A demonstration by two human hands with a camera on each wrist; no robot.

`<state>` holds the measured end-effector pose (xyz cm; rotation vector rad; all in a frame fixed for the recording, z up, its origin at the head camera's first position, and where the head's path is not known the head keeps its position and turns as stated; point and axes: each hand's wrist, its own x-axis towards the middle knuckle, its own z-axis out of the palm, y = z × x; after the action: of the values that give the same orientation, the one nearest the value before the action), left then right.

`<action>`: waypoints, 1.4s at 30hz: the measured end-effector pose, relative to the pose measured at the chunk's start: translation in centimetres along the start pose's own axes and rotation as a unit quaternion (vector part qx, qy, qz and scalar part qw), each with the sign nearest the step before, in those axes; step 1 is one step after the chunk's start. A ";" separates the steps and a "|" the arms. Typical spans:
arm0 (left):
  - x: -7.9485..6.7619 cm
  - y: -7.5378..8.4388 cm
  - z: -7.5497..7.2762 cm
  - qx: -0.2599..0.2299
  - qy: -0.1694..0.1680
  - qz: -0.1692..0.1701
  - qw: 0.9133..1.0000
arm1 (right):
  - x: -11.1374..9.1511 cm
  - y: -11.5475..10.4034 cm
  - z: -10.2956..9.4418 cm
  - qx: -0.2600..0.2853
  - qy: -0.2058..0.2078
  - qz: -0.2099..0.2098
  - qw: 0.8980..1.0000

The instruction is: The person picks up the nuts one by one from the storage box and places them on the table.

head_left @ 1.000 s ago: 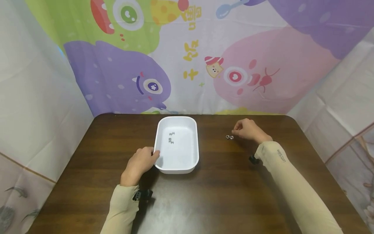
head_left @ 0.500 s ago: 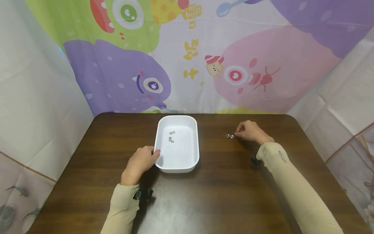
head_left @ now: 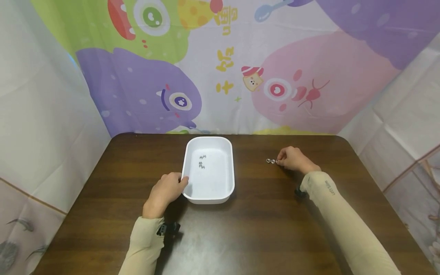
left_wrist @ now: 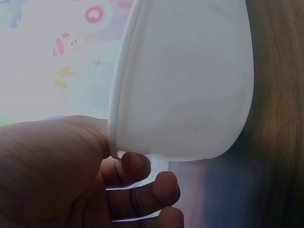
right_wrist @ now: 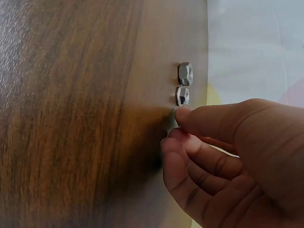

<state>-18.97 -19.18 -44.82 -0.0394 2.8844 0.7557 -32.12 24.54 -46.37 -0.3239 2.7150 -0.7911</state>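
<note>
My left hand (head_left: 166, 193) grips the near left rim of a white rectangular plastic tub (head_left: 213, 191), thumb over the edge and fingers outside. In the left wrist view, the tub's pale side wall (left_wrist: 185, 95) fills much of the picture, the fingers curling below its rim. Several small metal nuts (head_left: 201, 164) lie inside. To the tub's right, two hex nuts (right_wrist: 185, 74) sit side by side on the table. Beside them, my right hand (head_left: 293, 158) pinches another small nut (head_left: 277, 162), mostly hidden by the thumb and fingertips, close to the tabletop.
The dark wooden table (head_left: 254, 229) has rounded back corners. Behind it hangs a cloth backdrop (head_left: 220, 107) with cartoon monsters, and pale cloth sheets (head_left: 44, 99) stand on both sides.
My right hand first drew slightly right and up from the two nuts, then came down beside them, a small nut showing at the fingertips. The left hand and tub have stayed put.
</note>
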 end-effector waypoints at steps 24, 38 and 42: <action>-0.2 0.2 0.0 0.001 -0.006 -0.005 1.000 | -0.3 0.1 0.3 -0.009 0.010 -0.008 1.000; -0.3 0.2 -0.1 0.003 -0.008 -0.009 1.000 | -0.1 0.2 0.3 -0.017 0.019 -0.024 0.999; -0.1 0.2 -0.2 0.003 -0.007 -0.008 1.000 | 0.0 0.3 0.3 -0.016 0.020 -0.023 0.999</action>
<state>-18.93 -19.06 -44.56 -0.0551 2.8704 0.7416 -32.01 24.65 -46.79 -0.3819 2.7691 -0.7739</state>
